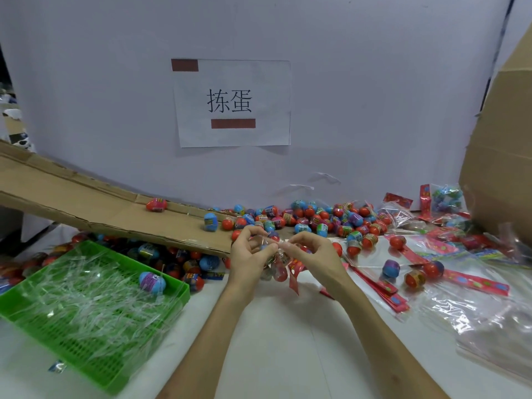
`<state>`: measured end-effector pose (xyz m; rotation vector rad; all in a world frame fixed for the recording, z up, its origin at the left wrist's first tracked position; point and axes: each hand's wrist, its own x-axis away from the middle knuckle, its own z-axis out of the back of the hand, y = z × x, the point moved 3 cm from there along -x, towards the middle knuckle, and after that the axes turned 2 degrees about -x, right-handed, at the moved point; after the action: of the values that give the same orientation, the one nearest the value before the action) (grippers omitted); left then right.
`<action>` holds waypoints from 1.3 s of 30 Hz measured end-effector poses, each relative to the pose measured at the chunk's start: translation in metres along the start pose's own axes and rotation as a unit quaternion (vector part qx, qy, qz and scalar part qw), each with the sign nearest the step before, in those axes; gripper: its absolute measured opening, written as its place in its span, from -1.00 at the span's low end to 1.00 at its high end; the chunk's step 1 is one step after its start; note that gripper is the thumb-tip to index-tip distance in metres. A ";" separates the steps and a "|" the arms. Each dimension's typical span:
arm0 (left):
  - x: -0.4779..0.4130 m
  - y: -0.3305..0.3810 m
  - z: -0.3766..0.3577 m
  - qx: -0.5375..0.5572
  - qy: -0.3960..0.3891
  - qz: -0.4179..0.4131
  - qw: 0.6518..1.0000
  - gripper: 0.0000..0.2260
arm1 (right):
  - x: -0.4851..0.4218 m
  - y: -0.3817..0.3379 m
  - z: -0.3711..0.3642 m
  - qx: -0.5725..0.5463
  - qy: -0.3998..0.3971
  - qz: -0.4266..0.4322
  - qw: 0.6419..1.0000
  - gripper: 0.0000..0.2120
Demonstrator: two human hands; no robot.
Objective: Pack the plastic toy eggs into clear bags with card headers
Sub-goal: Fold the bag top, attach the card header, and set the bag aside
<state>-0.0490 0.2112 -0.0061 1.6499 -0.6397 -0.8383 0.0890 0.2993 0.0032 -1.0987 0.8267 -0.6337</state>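
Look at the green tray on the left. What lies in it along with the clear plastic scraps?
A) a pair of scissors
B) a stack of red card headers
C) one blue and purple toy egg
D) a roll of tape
C: a single blue and purple egg lies among the clear plastic scraps near the right corner of the green tray.

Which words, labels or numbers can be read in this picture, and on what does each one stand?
"拣蛋": printed in black on the white paper sheet.
Labels on the toy eggs: too blurred to read.
Print on the red card headers: too blurred to read.
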 end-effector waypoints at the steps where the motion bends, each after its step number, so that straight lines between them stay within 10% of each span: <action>1: 0.001 0.001 -0.001 -0.006 -0.006 -0.006 1.000 -0.77 | 0.000 0.000 -0.001 0.015 0.007 0.009 1.000 -0.85; 20: 0.005 0.002 -0.010 0.013 -0.087 0.008 0.996 -0.71 | -0.002 -0.001 0.011 -0.087 -0.053 -0.109 0.989 -0.88; 27: 0.001 -0.008 -0.011 0.082 -0.138 0.072 0.984 -0.57 | -0.005 -0.002 0.034 -0.217 0.080 -0.127 0.965 -0.90; 39: 0.002 -0.013 -0.013 0.245 -0.105 0.176 0.948 -0.70 | -0.001 0.000 0.025 -0.328 -0.032 -0.163 0.930 -0.87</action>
<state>-0.0374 0.2206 -0.0177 1.8153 -1.3345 -0.6236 0.1089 0.3128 0.0092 -1.8863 0.8280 -0.6020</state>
